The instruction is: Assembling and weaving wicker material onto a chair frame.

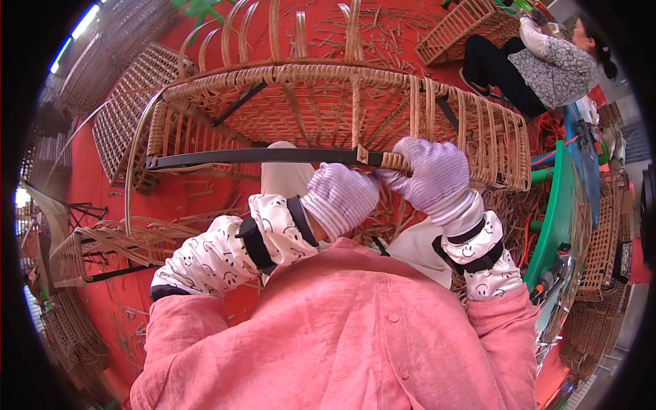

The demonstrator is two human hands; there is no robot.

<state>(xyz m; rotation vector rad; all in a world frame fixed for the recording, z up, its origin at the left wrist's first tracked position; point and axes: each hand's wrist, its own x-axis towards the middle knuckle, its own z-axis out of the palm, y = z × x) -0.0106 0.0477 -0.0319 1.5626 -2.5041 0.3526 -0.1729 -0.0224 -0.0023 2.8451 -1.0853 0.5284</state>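
Shirt cloth, pink (pixel 328 328), fills the near view, and just beyond it both gloved hands meet at the long black bar (pixel 253 158) of a woven cane basket (pixel 478 137), which lies across the front of the knees. The left hand (pixel 342 200) sits just below the bar with its fingers curled; their tips are hidden, so I cannot tell whether they pinch anything. The right hand (pixel 435 174) has its fingers closed over the bar at the cane wrapping (pixel 396 162), the thumb lying toward the left glove. If that hold slackened, the wrapping could loosen, since most of the bar to its left is bare and smooth. The basket might also tip or slide, as no hand steadies its left end, where a loose cane strip (pixel 128 184) hangs and could snag. At the right, tools (pixel 557 270) lie by a green plastic seat (pixel 559 198), where a swinging strip might catch them. Farther off, offcuts litter the red floor (pixel 400 51), a possible slip underfoot, and a co-worker (pixel 553 75) sits near another basket (pixel 465 31).
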